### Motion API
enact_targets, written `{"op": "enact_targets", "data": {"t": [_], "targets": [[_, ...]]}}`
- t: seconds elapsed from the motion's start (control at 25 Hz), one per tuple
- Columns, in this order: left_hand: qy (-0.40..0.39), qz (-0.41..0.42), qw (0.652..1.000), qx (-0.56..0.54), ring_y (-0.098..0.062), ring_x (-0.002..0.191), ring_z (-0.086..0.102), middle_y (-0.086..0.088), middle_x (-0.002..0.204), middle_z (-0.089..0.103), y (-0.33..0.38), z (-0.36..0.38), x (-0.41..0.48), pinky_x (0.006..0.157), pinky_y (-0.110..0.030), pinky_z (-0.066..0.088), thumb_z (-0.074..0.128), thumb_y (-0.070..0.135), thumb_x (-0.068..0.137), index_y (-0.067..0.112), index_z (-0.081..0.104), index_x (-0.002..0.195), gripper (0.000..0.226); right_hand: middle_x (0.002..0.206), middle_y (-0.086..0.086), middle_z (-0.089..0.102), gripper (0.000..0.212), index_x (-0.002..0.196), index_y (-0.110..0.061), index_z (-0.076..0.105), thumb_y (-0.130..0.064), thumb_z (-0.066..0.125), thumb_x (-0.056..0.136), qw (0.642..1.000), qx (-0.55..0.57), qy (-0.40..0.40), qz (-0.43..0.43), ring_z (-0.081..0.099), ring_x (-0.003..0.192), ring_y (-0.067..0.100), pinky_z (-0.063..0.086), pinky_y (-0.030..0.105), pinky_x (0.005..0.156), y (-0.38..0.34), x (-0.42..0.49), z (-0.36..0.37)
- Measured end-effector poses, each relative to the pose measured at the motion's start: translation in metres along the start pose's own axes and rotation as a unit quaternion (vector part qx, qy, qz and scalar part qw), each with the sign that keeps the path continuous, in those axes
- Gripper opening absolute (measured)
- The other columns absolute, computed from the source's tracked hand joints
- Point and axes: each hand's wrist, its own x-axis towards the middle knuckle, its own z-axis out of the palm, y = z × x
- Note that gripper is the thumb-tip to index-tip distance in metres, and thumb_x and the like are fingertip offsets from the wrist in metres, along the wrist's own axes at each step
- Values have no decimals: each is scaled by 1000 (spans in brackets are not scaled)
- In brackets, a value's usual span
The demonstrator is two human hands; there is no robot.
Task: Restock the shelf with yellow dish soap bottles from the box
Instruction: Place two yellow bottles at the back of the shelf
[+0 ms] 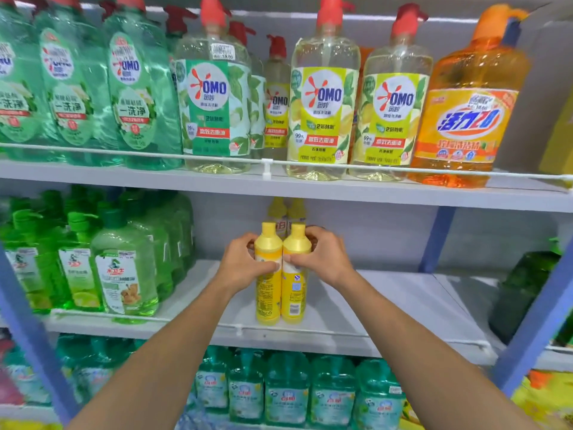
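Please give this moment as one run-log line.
left hand: grips left yellow soap bottle | right hand: grips right yellow soap bottle | place: upright on middle shelf

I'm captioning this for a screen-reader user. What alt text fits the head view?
A person's left hand and right hand each grip one of two yellow dish soap bottles, upright and side by side near the front of a middle shelf. More yellow bottles stand behind them, green bottles to the left, and OMO bottles on the shelf above.

Person: left hand [245,262], right hand [322,259], both bare. Left forearm [173,346], right forearm [418,336]: bare along full visible length.
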Motion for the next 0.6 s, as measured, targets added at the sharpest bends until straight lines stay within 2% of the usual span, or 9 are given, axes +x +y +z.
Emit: {"op": "enact_targets", "data": {"t": [0.08, 0.2, 0.28, 0.36, 0.44, 0.52, 0.6], "targets": [[2, -4, 999, -33, -8, 81, 67, 5, 91, 72, -10, 6, -1, 64, -11, 50, 93, 13, 64, 15, 65, 108, 52, 100, -7, 75, 55, 110, -26, 70, -39, 92, 61, 999, 37, 26, 11, 70, 91, 13, 59, 40, 87, 13, -4, 9], [21, -6, 995, -97, -9, 98, 68, 4, 106, 71, -21, 13, -6, 79, -22, 56, 92, 17, 68, 16, 61, 117, 59, 106, -13, 69, 65, 123, -19, 62, -29, 94, 67, 994, 82, 63, 34, 67, 93, -4, 55, 16, 85, 19, -16, 20], [45, -6, 991, -126, -9, 98, 67, 4, 107, 70, -31, 19, -16, 82, -25, 57, 93, 20, 66, 18, 61, 113, 57, 108, -14, 68, 67, 123, -19, 58, -26, 95, 67, 987, 120, 86, 57, 64, 93, -13, 51, 7, 81, 24, -27, 33], [77, 4, 991, -107, -7, 96, 66, 8, 105, 69, -42, 29, -28, 79, -25, 56, 93, 27, 66, 26, 63, 108, 52, 107, -14, 69, 63, 118, -21, 59, -26, 94, 67, 980, 139, 113, 84, 63, 93, -16, 53, 9, 81, 31, -39, 50], [92, 11, 991, -97, -4, 93, 66, 10, 104, 70, -48, 34, -35, 75, -18, 54, 93, 31, 67, 29, 65, 110, 51, 105, -13, 70, 57, 116, -20, 63, -28, 93, 69, 975, 148, 129, 100, 64, 92, -16, 55, 12, 82, 37, -45, 58], [75, 10, 991, -106, 0, 92, 67, 11, 103, 72, -52, 32, -31, 73, -10, 52, 92, 29, 69, 26, 66, 116, 54, 106, -10, 72, 52, 118, -15, 66, -25, 91, 73, 975, 162, 108, 105, 65, 92, -14, 53, 9, 79, 42, -44, 54], [29, 13, 993, -114, 3, 95, 67, 11, 105, 73, -58, 25, -27, 76, -12, 55, 90, 27, 71, 24, 65, 120, 55, 114, -5, 73, 49, 124, -13, 65, -21, 85, 80, 977, 179, 55, 99, 67, 100, -8, 53, 12, 83, 46, -41, 44]]}}
